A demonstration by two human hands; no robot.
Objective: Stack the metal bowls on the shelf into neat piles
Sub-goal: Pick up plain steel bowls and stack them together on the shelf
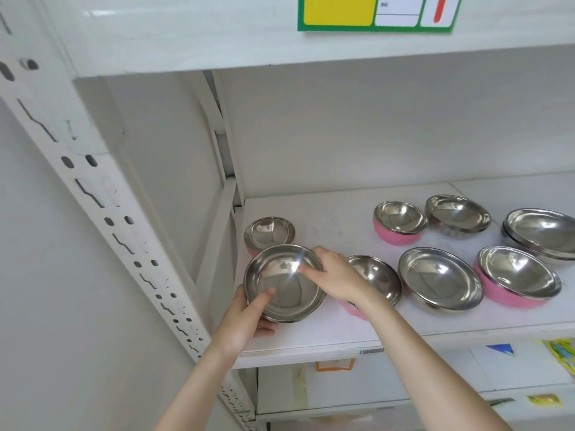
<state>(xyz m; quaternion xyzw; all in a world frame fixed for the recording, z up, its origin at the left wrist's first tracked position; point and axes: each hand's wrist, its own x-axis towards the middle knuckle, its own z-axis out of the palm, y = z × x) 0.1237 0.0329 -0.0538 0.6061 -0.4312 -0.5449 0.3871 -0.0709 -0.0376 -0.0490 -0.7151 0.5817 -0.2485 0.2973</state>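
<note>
Both hands hold one shallow steel bowl [284, 283], tilted toward me at the shelf's left front. My left hand [245, 318] grips its lower left rim with the thumb inside. My right hand [334, 276] pinches the upper right rim. Just behind sits a small pink-sided bowl [269, 233]. Under my right wrist lies another pink-sided bowl [378, 279]. Further right stand a plain steel bowl [440, 278], a pink-sided bowl [518, 275], a pink one at the back [399, 222], a steel one [457, 214] and a stacked pair [541, 233].
The white shelf board [326, 340] carries a barcode sticker on its front lip. A slotted white upright [102, 194] runs diagonally at the left. The upper shelf bears a green and yellow price tag [376, 12]. Packaged goods lie on the shelf below [560, 356].
</note>
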